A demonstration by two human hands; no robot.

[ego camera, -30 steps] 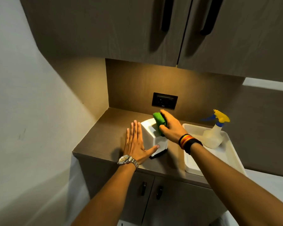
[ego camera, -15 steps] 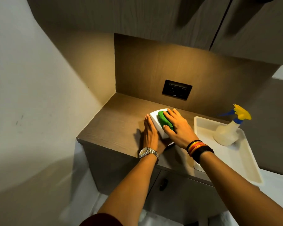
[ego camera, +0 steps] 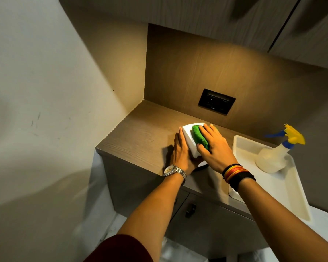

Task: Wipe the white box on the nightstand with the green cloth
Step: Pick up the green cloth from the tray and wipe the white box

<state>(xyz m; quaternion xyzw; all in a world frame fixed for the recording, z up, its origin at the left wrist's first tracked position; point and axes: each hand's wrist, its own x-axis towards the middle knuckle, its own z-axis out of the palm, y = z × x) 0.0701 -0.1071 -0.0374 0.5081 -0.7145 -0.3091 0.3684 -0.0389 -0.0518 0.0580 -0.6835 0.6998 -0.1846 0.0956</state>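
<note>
A white box stands on the wooden nightstand, near its middle. My left hand lies flat against the box's left side and holds it steady. My right hand presses a folded green cloth down on the top of the box, palm and fingers spread over the cloth. Most of the box's top and its right side are hidden under the cloth and my hand.
A white tray sits on the right of the nightstand with a spray bottle in it. A black wall socket is behind the box. Cabinets hang overhead; a wall closes the left side. Drawer handles show below.
My left hand has gone from flat on the nightstand to pressing against the box's left side. My right hand has brought the cloth from the box's far edge onto its top.
</note>
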